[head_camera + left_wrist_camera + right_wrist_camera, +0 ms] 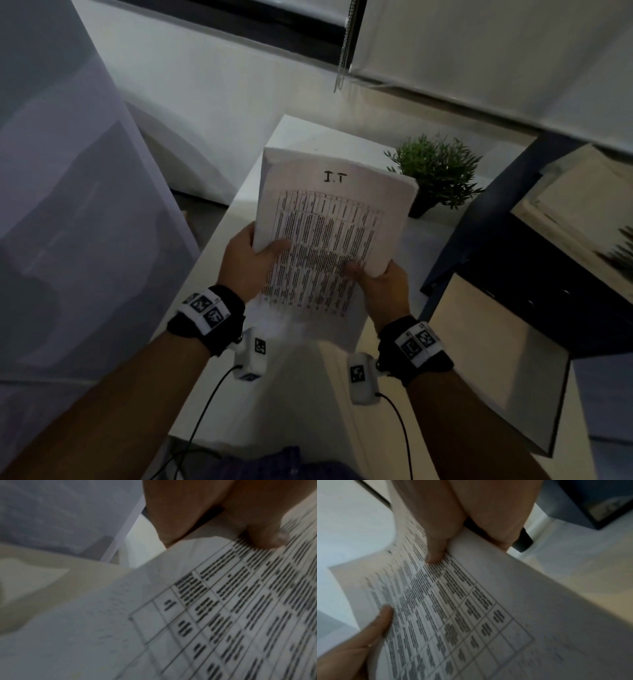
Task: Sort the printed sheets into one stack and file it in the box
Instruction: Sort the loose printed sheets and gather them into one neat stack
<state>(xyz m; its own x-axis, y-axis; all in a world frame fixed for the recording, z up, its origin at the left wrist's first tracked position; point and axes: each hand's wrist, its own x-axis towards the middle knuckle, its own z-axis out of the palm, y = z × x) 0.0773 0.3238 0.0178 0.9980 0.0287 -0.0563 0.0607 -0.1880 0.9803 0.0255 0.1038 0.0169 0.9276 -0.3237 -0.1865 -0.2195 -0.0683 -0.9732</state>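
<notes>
Both hands [318, 270] grip printed stack [329, 233] | above table [291, 137]

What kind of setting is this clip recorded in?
Probably an office or study room. Both hands, left hand and right hand, hold a stack of printed sheets headed "I.T" over a white table, with a potted plant and a dark file box alongside.

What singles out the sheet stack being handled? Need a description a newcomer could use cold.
Start at the white table in the middle of the head view, with a small green potted plant towards its far right. Above it, the left hand and right hand hold the paper stack by its near corners. It is the only paper with a printed table and a handwritten "I.T" at the top.
</notes>
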